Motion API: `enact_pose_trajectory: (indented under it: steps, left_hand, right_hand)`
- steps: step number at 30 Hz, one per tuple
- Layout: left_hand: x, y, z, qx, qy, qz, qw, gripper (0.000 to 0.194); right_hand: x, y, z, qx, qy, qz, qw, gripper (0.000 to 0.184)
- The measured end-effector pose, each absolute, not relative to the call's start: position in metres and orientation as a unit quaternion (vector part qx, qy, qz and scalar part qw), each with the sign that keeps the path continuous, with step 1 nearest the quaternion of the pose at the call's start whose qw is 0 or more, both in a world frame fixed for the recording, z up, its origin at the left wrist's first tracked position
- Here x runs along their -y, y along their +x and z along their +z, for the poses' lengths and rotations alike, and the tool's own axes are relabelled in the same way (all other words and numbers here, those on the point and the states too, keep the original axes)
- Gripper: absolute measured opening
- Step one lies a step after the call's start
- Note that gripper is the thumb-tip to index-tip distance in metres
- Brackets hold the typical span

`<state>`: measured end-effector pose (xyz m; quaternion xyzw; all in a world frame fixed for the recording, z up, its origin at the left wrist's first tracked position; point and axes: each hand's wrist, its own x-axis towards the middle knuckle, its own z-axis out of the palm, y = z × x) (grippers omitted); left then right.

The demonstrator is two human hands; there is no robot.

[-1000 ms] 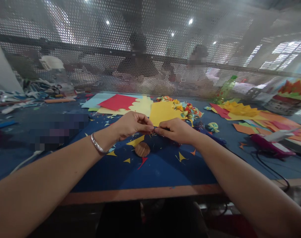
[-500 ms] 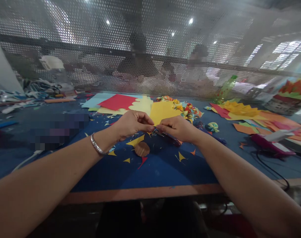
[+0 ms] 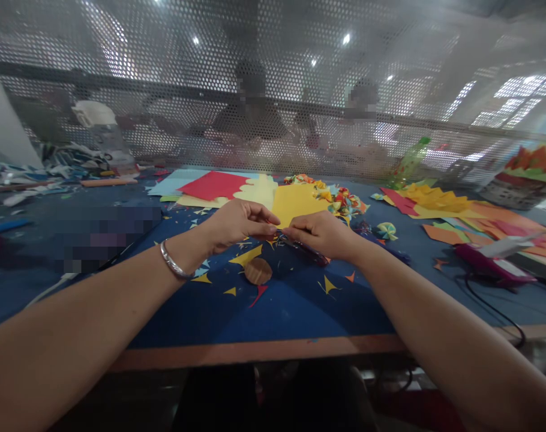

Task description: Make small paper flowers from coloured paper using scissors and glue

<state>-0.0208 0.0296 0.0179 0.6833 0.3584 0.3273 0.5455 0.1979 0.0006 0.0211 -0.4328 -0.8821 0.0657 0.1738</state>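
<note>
My left hand [image 3: 239, 227], a silver bangle on its wrist, is closed with thumb and forefinger almost meeting above the blue table [image 3: 264, 321]. Facing it at the same spot, my right hand [image 3: 320, 233] is pinched. Whatever sits between the fingertips is too small to name. Behind them lies a yellow paper sheet [image 3: 297, 201]. A dark, shiny object [image 3: 318, 257] shows partly under my right hand; its kind is unclear. Just nearer me are a round brown disc [image 3: 258, 272] and scraps of cut paper, one a yellow piece [image 3: 246, 255].
Colourful folded paper pieces [image 3: 345, 201] are heaped behind my right hand. A magenta tool with a cable [image 3: 495, 264] lies at right, near orange paper [image 3: 511, 217]. Bottles [image 3: 104, 135] stand by a perforated metal screen [image 3: 178, 90], with people behind it.
My left hand's fingertips have shifted slightly left, widening the small gap to my right hand. The right hand and the table's contents look nearly the same.
</note>
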Motion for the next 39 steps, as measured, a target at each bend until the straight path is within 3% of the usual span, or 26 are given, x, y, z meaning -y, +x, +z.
enact_pose_trajectory:
  steps: [7,39]
  left_hand:
    - [-0.026,-0.018,0.021,-0.38,0.691,0.325,0.522,0.012]
    - [-0.044,-0.021,0.009,-0.334,0.699,0.297,0.559,0.008]
  right_hand:
    - [0.0,0.196,0.02,0.885,-0.433,0.055,0.163,0.04]
    - [0.0,0.195,0.02,0.88,-0.446,0.04,0.158,0.037]
